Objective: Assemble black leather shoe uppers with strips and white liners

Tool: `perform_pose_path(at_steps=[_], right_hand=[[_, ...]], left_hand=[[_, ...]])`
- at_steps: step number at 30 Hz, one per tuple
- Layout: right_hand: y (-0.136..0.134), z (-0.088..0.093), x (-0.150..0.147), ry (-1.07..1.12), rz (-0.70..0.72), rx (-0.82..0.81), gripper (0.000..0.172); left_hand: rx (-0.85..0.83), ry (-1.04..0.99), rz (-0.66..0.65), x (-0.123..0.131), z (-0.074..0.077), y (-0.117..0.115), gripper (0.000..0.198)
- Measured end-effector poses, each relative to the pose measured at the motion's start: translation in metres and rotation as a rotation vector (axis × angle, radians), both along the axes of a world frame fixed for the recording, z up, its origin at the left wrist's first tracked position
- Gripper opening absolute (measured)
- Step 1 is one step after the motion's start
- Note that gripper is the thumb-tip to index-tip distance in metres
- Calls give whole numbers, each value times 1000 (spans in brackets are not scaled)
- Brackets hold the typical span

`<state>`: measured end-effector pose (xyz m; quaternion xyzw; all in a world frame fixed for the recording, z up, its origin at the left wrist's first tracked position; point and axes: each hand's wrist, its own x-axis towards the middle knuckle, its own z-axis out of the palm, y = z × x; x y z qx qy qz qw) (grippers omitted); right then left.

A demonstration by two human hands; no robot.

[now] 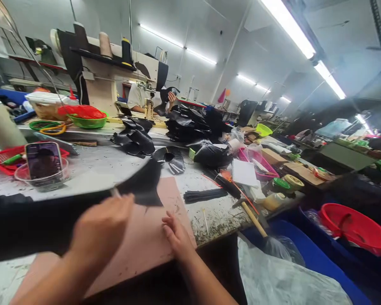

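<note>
My left hand [103, 222] is closed and blurred by motion, with a short pale stick [116, 192] poking from its fingertips. It is over a large black sheet of leather-like material [44, 220], which stretches from the left edge to a curved, upturned end [146, 182]. Beneath lies a pink board [152, 237] with dark specks. On the board's right part rests my right hand [178, 237], fingers loosely extended and apart from the black sheet, nothing visible in it.
A phone [43, 161] leans in a clear bowl at left. Black cut pieces [190, 123] are heaped behind, before a sewing machine [101, 84] and a co-worker's hand [172, 98]. A hammer [254, 218] lies at the right edge, above a blue bin [285, 233]. Black strips [206, 195] lie nearby.
</note>
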<state>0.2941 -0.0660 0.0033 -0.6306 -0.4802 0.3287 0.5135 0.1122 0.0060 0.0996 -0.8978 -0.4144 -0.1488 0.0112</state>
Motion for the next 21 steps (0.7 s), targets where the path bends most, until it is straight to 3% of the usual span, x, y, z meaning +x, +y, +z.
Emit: perform_pose_path(at_steps=[3, 7, 10, 14, 18, 21], right_hand=[[15, -3, 12, 266, -100, -122, 61], [38, -13, 21, 171, -84, -151, 61], [58, -7, 18, -114, 1, -88, 52], [89, 22, -3, -513, 40, 71, 27], [125, 42, -53, -799, 380, 191, 17], [151, 42, -103, -934, 614, 305, 18]], left_hand=[[-226, 376, -145, 50, -18, -8, 36], [-364, 454, -141, 54, -33, -14, 35], [-420, 418, -101, 33, -29, -4, 27], [-487, 190, 5, -10, -20, 18, 32], [-400, 207, 245, -60, -27, 33, 31], [-212, 266, 301, -86, -39, 37, 28]])
